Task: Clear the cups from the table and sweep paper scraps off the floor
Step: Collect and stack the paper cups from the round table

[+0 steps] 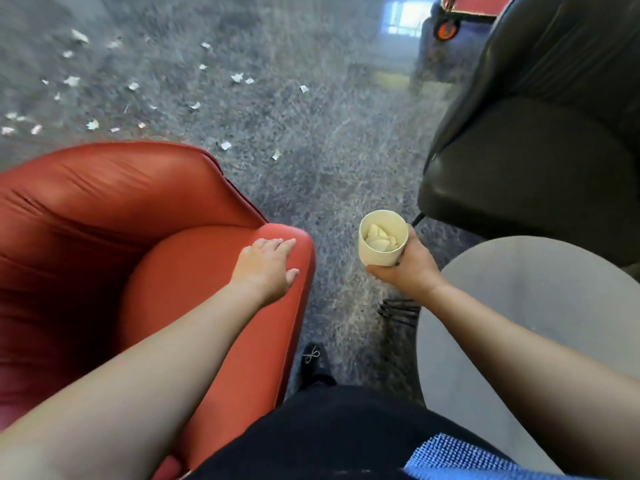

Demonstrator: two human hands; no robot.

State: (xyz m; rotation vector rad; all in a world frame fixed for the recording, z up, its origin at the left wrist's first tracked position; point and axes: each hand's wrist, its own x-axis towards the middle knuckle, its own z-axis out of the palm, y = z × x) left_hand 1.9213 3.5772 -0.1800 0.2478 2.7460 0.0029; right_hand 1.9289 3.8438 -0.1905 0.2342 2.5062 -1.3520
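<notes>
One cup in view, cream-coloured, held upright with its long axis near vertical and the open mouth facing up toward the camera; several pale crumpled pieces lie inside it, count not resolvable. The right hand grips the cup from the side and below, fingers curled round its wall, holding it in the air above the carpet between the chairs. The left hand lies flat, palm down, fingers straight and together, resting on the rounded armrest of the one red armchair; it holds nothing. One black chair stands at the right, and one round grey worktop sits beneath the right forearm. Paper scraps, white, are scattered over the carpet beyond the armchair, mostly upper left: roughly twenty-five, exact count uncertain owing to blur. Two scraps lie nearest the armchair's back edge.
</notes>
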